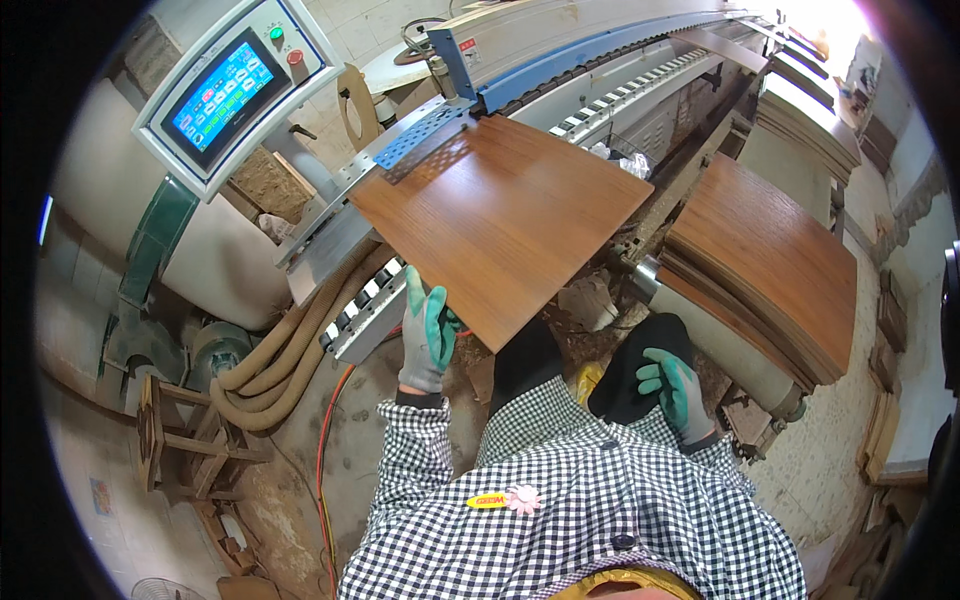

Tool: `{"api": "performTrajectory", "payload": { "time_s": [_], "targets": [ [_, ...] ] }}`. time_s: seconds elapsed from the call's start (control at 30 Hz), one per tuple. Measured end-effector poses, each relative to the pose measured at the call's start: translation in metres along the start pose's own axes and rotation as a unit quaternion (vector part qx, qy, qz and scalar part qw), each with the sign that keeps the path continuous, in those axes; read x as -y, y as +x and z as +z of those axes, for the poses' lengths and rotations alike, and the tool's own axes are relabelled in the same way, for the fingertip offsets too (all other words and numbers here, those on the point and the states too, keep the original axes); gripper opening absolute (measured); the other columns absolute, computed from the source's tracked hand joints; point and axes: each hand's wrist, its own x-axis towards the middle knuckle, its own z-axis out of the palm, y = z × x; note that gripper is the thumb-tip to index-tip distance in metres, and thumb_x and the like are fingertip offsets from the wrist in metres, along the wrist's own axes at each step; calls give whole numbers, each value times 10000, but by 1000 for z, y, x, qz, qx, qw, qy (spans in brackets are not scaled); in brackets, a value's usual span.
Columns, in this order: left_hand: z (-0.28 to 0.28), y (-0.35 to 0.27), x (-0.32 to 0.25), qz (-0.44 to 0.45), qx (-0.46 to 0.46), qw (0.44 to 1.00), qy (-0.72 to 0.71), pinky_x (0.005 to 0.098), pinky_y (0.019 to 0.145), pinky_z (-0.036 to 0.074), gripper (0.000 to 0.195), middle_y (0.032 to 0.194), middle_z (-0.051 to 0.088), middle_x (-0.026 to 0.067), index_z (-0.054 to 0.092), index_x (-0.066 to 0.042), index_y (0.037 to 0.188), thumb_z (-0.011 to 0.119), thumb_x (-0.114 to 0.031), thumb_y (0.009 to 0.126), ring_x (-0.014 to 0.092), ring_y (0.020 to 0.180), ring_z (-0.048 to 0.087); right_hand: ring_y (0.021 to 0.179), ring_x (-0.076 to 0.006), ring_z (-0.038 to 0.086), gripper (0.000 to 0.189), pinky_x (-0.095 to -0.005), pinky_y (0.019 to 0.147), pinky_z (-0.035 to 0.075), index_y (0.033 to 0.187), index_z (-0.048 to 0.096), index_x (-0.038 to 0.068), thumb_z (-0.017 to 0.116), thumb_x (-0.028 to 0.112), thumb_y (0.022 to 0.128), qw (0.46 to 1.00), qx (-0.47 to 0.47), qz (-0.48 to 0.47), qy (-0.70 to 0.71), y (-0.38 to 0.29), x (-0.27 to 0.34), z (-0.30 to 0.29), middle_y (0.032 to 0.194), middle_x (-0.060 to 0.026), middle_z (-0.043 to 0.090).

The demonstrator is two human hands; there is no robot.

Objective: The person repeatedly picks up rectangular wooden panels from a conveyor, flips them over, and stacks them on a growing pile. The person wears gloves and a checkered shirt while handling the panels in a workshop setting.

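Note:
A flat wood-grain board lies on the infeed end of an edge-banding machine, its far left part under a perforated blue plate. My left hand, in a grey and green work glove, is at the board's near left edge; its fingers are partly hidden at the edge, so whether they grip it cannot be told. My right hand, gloved alike, hangs over my dark-clothed leg with fingers loosely bent and holds nothing. To its upper right, a stack of similar boards rests on a roller conveyor.
A control panel with a lit touch screen stands upper left. Ribbed dust hoses curl below it, beside a wooden stool frame. A red hose crosses the floor at left. More panels are stacked at upper right.

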Motion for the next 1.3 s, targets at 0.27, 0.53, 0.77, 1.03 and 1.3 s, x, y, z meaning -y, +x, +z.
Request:
{"api": "performTrajectory", "payload": {
  "time_s": [0.27,0.53,0.77,1.03,1.3],
  "targets": [
    [34,51,33,40,36,997,-49,230,678,475,556,998,552,3,256,-69,1473,493,-256,1006,81,820,546,849,-172,652,428,-271,775,529,1297,528,-34,401,293,1052,975,-106,-194,-27,-37,62,-53,1009,-118,670],
    [117,90,121,-104,-98,954,-262,396,833,543,342,1136,618,89,521,-44,1230,559,-251,961,235,973,633,1077,-156,592,383,-291,914,482,1346,511,-4,439,219,1043,784,-469,-335,-231,-84,138,-144,1196,-99,623],
    [224,122,170,-181,274,929,170,322,895,498,794,1504,353,189,108,-121,1560,592,-122,931,197,1093,591,995,-150,557,608,-277,875,456,1471,345,7,535,335,995,761,-550,-75,-335,-77,169,-170,1290,-106,568],
    [237,139,215,-51,270,899,341,278,920,516,820,1494,357,127,156,-98,1543,672,-76,905,175,1121,598,923,-108,542,474,-245,759,449,1332,479,-1,552,317,987,750,-514,-137,-393,-78,151,-224,1062,-44,591],
    [187,52,160,-184,163,969,12,254,819,523,551,1152,588,63,378,-35,1386,663,-120,922,120,1000,613,784,-84,551,395,-240,662,452,1250,591,5,522,307,1004,749,-535,-269,-284,-153,98,-188,915,-3,594]
  ]
}}
